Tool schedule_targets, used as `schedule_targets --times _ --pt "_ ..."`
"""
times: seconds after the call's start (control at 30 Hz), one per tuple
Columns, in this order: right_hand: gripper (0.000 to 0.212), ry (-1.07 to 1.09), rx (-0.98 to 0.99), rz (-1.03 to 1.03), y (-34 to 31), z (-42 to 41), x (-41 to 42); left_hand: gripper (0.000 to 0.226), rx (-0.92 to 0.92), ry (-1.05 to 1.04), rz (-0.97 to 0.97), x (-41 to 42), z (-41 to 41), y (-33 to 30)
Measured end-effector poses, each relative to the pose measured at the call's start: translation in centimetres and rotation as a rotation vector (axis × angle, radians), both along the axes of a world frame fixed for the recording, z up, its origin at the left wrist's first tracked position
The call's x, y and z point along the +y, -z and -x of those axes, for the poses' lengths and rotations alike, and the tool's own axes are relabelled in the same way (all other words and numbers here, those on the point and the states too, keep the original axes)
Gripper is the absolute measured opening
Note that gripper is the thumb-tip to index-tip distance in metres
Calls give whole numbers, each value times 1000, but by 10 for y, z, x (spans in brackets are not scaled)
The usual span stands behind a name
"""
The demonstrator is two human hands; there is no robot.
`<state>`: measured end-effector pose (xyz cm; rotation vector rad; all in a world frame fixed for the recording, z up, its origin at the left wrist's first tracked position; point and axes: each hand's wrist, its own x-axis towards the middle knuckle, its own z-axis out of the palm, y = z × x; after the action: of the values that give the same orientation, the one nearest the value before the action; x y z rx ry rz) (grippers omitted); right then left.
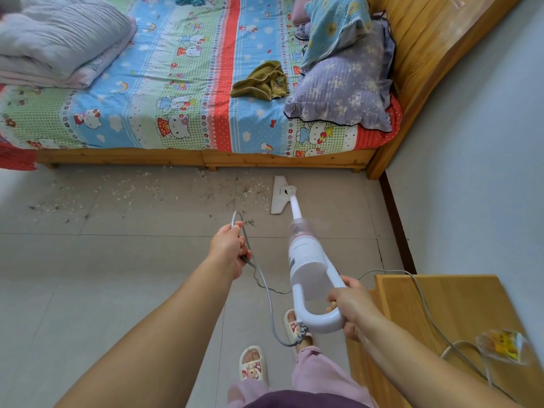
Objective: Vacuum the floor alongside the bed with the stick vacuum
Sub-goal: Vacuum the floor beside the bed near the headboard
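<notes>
Right hand [350,307] grips the stick vacuum [306,260] handle, left hand [229,248] holds its cord [266,287] – debris [129,189] beside the bed [203,160] largely uncollected.

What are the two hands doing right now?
Left hand: fingers curled round a loop of the cord.
Right hand: fingers curled round the vacuum handle.

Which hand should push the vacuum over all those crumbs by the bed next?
Right. The right hand grips the stick vacuum's handle, steering its floor head toward the crumbs. The left hand only holds the cord.
</notes>
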<state>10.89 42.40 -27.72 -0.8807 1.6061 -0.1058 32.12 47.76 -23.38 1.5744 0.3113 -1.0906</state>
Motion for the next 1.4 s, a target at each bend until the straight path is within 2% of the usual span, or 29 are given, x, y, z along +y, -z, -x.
schedule_targets --times 0.97,1.23,1.4 --pt "51 -148 17 51 1 -33 -42 27 6 -81 -1 -14 -12 1" --pt "56 -177 11 61 7 -43 -55 26 6 -100 -13 -15 -19 3" --pt "51 -202 33 60 -4 -36 -57 27 13 -109 -13 -18 -22 7"
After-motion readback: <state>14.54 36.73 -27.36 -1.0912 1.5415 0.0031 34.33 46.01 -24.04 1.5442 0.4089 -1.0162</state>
